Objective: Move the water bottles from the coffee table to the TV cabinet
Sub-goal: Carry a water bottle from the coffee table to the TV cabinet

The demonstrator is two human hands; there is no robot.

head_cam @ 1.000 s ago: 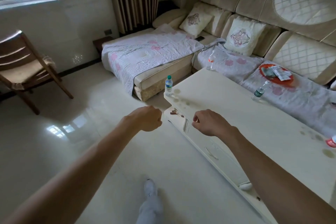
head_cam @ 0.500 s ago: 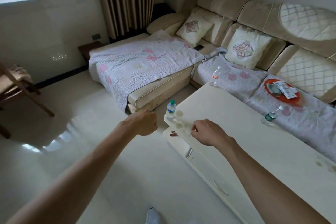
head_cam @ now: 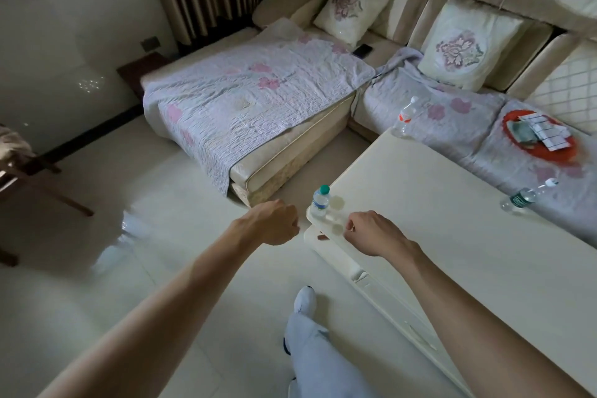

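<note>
Three clear water bottles stand on the cream coffee table (head_cam: pixel 452 220). One with a green cap (head_cam: pixel 320 201) is on the near left corner. One with a red label (head_cam: pixel 406 116) is at the far corner, and a green-labelled one (head_cam: pixel 526 195) is at the far edge on the right. My left hand (head_cam: pixel 276 226) is a loose fist over the floor, just left of the green-capped bottle. My right hand (head_cam: pixel 371 233) hovers curled over the table corner, just right of that bottle. Neither hand holds anything.
A cream corner sofa with a lilac quilt (head_cam: pixel 245 100) and two cushions wraps behind the table. A red tray with papers (head_cam: pixel 539 139) lies on the sofa seat. A wooden chair (head_cam: pixel 19 178) stands at the left. My leg and foot (head_cam: pixel 305 326) are on the glossy tiled floor.
I have stepped closer to the table's near left corner and the view has swung right. Both hands are now nearer the green-capped bottle; the bottles have not moved.
</note>
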